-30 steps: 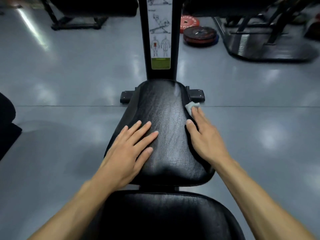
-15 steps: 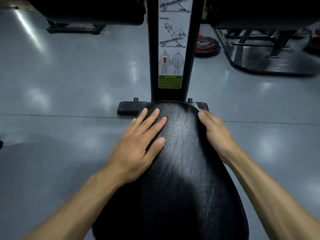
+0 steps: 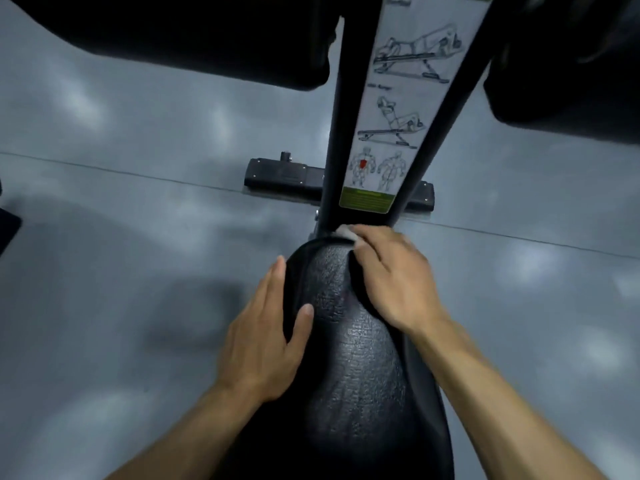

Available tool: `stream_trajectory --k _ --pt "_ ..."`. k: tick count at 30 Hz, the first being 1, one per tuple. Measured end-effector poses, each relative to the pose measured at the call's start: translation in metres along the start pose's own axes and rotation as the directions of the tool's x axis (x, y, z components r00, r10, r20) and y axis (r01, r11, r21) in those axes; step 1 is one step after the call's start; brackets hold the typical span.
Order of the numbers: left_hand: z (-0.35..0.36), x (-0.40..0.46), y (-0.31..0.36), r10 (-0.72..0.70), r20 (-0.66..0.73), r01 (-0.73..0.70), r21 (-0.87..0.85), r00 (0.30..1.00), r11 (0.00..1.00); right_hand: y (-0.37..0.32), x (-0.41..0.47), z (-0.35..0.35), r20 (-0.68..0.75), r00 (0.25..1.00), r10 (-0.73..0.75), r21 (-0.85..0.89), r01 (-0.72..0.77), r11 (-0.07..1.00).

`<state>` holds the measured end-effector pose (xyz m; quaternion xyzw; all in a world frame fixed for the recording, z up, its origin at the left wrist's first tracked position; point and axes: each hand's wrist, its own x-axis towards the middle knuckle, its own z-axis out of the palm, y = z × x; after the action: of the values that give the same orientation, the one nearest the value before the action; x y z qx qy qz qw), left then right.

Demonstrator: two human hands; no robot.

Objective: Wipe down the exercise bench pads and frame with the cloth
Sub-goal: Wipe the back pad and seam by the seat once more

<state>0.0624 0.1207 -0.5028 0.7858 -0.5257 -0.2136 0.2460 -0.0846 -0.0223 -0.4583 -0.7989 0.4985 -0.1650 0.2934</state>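
A black textured bench pad (image 3: 349,341) runs from the bottom of the view up to the black frame post (image 3: 337,133), which carries a white instruction label (image 3: 398,109). My right hand (image 3: 394,282) lies over the pad's far right tip and presses a small white cloth (image 3: 346,233) against the spot where pad meets post; only a corner of the cloth shows. My left hand (image 3: 263,341) grips the pad's left edge, thumb on top, fingers down the side.
The frame's black floor foot (image 3: 284,176) lies across the grey floor behind the pad. Two dark roller pads hang at the top left (image 3: 194,39) and top right (image 3: 568,71). A dark object (image 3: 7,226) sits at the left edge.
My head has leaned forward and down over the pad tip. My right hand slid with the cloth to the far tip by the post. My left hand moved from the pad top to its left edge.
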Motion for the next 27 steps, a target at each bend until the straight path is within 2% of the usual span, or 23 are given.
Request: stream_trajectory --k 4,6,11,13,15,17,19,21,23,25,27 --pt "0.001 0.002 -0.003 0.018 0.018 -0.017 -0.01 1.0 1.0 -0.037 0.016 0.029 0.17 0.972 -0.163 -0.249 0.203 0.947" --pt "0.0 0.003 -0.004 0.019 0.022 -0.018 -0.019 1.0 1.0 -0.03 0.015 0.02 0.208 0.961 -0.181 -0.223 0.226 0.948" --pt "-0.004 0.007 0.002 -0.015 0.022 0.016 -0.048 1.0 0.999 0.016 -0.01 -0.023 0.059 0.996 0.07 -0.039 -0.068 0.997" --pt "-0.003 0.009 0.001 -0.026 0.024 0.027 -0.054 0.999 0.998 0.006 -0.003 -0.013 0.058 0.99 0.13 -0.077 -0.126 0.989" --pt "-0.001 0.01 0.0 -0.025 0.045 0.028 -0.056 0.999 0.998 -0.017 0.018 0.008 0.122 0.991 0.063 -0.183 -0.039 0.982" --pt "-0.002 0.01 -0.002 -0.021 0.062 0.025 -0.066 0.998 0.998 -0.042 0.033 0.027 0.241 0.969 -0.055 -0.272 0.122 0.955" --pt "-0.002 0.01 -0.001 -0.015 0.075 0.02 -0.067 0.997 0.998 -0.045 0.036 0.028 0.305 0.944 -0.129 -0.258 0.212 0.942" --pt "-0.003 0.011 -0.001 -0.011 0.076 0.015 -0.045 0.997 0.999 -0.023 0.03 0.01 0.234 0.967 -0.1 -0.115 0.13 0.985" --pt "-0.004 0.011 0.0 -0.009 0.076 0.012 -0.041 0.997 0.999 0.01 0.016 -0.017 0.075 0.994 0.079 -0.034 -0.076 0.996" --pt "-0.006 0.011 0.001 -0.009 0.078 0.013 -0.054 0.997 0.998 0.041 0.0 -0.047 -0.034 0.947 0.32 0.055 -0.318 0.947" --pt "-0.006 0.011 0.001 -0.015 0.081 0.019 -0.052 0.997 0.998 0.053 -0.011 -0.066 -0.085 0.894 0.44 0.115 -0.429 0.896"
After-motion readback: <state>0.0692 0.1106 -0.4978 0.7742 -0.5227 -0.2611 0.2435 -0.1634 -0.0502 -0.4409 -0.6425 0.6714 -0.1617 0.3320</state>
